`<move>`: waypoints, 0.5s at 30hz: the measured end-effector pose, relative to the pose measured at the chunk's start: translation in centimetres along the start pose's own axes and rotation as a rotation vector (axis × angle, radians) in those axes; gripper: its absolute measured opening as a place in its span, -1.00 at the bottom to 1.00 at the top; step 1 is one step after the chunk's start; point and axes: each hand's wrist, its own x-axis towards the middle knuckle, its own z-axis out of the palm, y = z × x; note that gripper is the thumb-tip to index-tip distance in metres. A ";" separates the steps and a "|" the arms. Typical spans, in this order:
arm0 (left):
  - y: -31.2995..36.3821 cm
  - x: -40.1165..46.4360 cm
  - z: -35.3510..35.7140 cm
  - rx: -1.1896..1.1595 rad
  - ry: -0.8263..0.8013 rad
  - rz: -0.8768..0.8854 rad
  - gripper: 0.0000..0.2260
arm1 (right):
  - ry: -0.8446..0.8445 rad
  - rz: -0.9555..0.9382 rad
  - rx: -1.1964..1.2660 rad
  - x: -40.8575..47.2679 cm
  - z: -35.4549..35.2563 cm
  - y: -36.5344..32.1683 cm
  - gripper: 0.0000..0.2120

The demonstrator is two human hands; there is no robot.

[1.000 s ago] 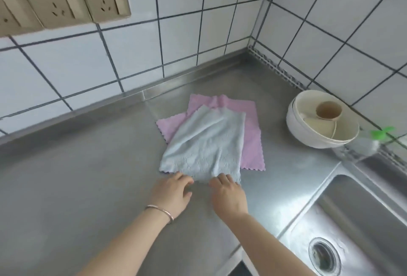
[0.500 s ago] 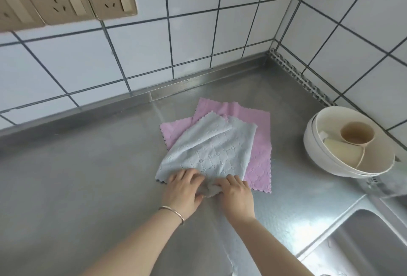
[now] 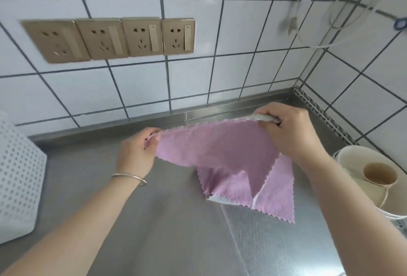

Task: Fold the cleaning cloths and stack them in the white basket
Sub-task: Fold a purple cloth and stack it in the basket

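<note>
A pink cleaning cloth (image 3: 218, 150), a pale grey-white layer showing at its edges, hangs stretched at centre frame, its lower corners trailing on the steel counter (image 3: 154, 231). The left hand (image 3: 137, 154) pinches one top corner and the right hand (image 3: 286, 130) grips the other, apparently to square it for folding. The white basket (image 3: 19, 176) waits at the left edge.

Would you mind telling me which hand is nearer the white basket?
Left. The left hand pinches the pink cloth closer to the white basket; the right hand holds its far corner.
</note>
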 end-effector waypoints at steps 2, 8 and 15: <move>-0.3 2.1 -3.5 0.012 -0.026 -0.049 -0.84 | -0.077 0.084 -0.001 2.1 0.6 -1.3 -0.89; -1.8 4.9 -14.3 0.046 0.123 -0.006 -0.87 | -0.143 0.074 0.055 4.8 4.7 -6.4 -0.84; -6.5 -5.1 -21.1 0.191 0.125 0.118 -0.73 | -0.114 -0.315 0.045 -1.1 10.4 -7.8 -0.81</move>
